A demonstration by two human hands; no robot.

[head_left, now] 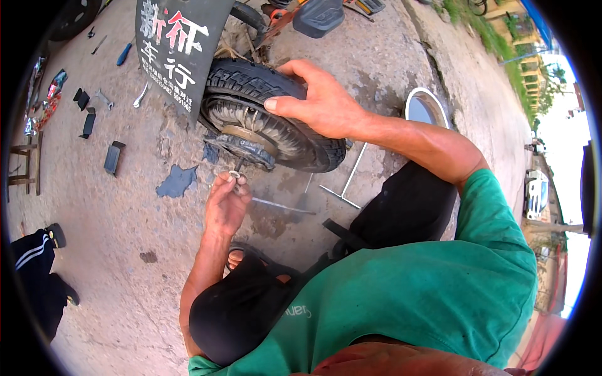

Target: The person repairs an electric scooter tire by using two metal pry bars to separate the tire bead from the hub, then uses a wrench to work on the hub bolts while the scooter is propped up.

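A black tyre [251,84] on a wheel with a dark hub [241,149] stands in front of me, tilted. My right hand [323,103] grips it from above, thumb on the sidewall and fingers over the tread. Low at the wheel's near side, my left hand [227,203] pinches a small ring-shaped washer [234,174] at the end of the axle [239,164]. Whether the washer sits on the axle or only touches it, I cannot tell. A dark mudguard flap [179,50] with painted lettering hangs beside the tyre.
A T-handle wrench [342,195] and a thin rod [282,205] lie near my knees. Right of the wheel stands a basin of water [426,108]. Leftward lie a blue screwdriver [124,54], spanners [142,95] and black casings [113,158]. Another person's legs [37,269] show at lower left.
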